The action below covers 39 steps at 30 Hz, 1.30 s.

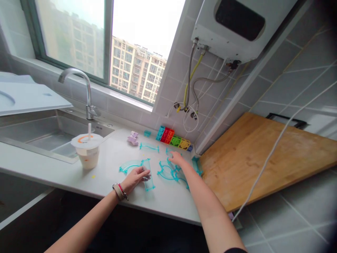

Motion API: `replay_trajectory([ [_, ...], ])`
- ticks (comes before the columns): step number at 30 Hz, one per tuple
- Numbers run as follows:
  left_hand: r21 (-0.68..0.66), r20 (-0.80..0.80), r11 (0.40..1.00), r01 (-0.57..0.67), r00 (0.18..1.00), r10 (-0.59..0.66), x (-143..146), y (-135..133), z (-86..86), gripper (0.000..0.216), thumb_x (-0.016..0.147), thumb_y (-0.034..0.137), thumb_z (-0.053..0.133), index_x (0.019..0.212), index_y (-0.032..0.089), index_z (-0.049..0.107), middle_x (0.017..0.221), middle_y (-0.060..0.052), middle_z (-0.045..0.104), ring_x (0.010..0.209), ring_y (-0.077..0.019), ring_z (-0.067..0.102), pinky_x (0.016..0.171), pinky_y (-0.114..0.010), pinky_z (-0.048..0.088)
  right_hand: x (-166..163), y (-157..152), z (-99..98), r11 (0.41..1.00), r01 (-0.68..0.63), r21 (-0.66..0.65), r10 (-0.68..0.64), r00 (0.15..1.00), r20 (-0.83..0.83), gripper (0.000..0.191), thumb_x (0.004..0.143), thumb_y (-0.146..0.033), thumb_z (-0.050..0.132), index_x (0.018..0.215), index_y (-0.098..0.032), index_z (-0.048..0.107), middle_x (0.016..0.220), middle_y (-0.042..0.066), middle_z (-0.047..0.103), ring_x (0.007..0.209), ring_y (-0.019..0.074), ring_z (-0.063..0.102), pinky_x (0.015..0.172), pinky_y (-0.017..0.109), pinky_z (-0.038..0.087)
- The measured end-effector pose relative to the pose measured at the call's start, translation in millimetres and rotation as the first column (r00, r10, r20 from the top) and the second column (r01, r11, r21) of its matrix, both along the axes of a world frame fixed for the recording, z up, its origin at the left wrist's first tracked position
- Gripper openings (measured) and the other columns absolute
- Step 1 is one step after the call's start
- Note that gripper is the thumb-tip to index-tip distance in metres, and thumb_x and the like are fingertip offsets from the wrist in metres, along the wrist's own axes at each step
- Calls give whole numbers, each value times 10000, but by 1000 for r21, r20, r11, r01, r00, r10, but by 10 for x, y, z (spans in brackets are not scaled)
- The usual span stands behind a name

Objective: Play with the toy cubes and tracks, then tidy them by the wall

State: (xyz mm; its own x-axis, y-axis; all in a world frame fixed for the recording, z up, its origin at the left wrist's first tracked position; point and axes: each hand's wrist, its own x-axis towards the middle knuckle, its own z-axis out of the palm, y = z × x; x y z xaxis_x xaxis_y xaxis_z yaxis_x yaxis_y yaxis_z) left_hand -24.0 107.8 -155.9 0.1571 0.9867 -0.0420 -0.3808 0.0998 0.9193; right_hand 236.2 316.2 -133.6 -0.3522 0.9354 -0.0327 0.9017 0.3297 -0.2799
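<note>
Nearest the camera, the left hand [137,178] is laid on the white counter [105,186], wrist band showing, fingers bent over the straight track [149,178]; contact is seen, but whether it's actually pinched can't be told. That track is a clear teal channel w/ raised side walls, its long axis set near-to-far and leaning a bit right, so it lies just right of the palm, under the fingertips, and its near end is left free. The left hand is plainly the nearer one to it. A curved track [129,165] of the same teal plastic is found touching or just beside the straight one's far end, to the left. Further in, the right hand [177,159] is held palm down, fingers stretched and spread, nothing clasped, over a tangle of curved pcs [166,173]. A lidded cup [88,151] w/ straw is stood well left, near the sink [39,137]. Beyond, one more curved strip [149,147], a purple pc [133,138] and a row of coloured blocks [173,138] are lined toward the wall. A wooden board [258,154] is set to the right, crossed by a white cable [265,161]. Farthest: tap [86,95], window [79,38], water heater [234,38].
</note>
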Motion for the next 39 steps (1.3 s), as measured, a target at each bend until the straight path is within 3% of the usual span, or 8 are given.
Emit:
replay_trajectory([
  [5,4,-9,1000,9,1000,-9,-4,7,-20,372,759,477,836,776,164,635,807,-35,710,742,-154,651,742,-295,500,80,-2,-13,999,-30,30,33,995,-95,294,1001,-357,630,1242,-190,641,1262,86,654,1042,226,674,888,417,589],
  [10,4,-24,1000,5,1000,-5,-12,16,-33,389,763,505,825,799,165,641,834,-42,718,758,-166,673,739,-302,512,189,-62,119,975,54,214,8,960,-280,278,998,-361,636,1206,-178,648,1209,80,671,1011,211,679,885,420,585],
  [15,2,-29,1000,-14,999,14,-11,34,-44,427,756,554,816,828,169,646,903,-58,734,801,-183,703,739,-304,519,307,-245,408,840,330,432,-40,830,-556,339,1036,-423,491,1034,-140,678,1062,121,705,1017,247,651,935,431,509],
  [20,-8,-29,1000,-7,1000,6,-2,42,-49,458,757,591,799,850,163,666,955,-96,758,825,-209,726,772,-329,529,291,-523,636,743,497,449,9,663,-748,440,996,-559,464,1081,-167,644,1052,142,716,997,259,654,888,377,494],
  [24,-3,-39,1000,-8,999,8,0,38,-30,446,765,582,797,840,160,675,934,-94,757,843,-211,725,773,-319,528,256,-609,654,775,550,311,-23,516,-856,405,998,-570,453,1102,-203,588,919,55,725,705,172,693,719,295,534],
  [28,-3,-54,1000,-29,998,29,1,19,-1,450,753,584,802,843,161,679,928,-96,762,819,-206,721,754,-312,524,333,-547,608,795,605,43,-192,318,-928,371,1040,-519,405,1172,-207,557,864,11,706,533,114,623,562,242,518],
  [35,-8,-63,998,-62,996,61,-3,0,36,472,722,591,821,854,154,698,954,-111,766,868,-231,723,745,-323,530,569,-469,577,740,435,-513,-589,50,-806,337,991,-354,648,1269,-167,616,1247,93,649,1031,228,676,865,427,597],
  [39,-15,-52,997,-69,996,68,0,-2,48,466,728,577,823,889,157,702,1113,-137,756,966,-254,728,778,-333,543,635,-518,565,671,315,-672,-703,-19,-711,361,991,-366,645,1289,-168,605,1266,98,642,1053,240,672,876,443,595],
])
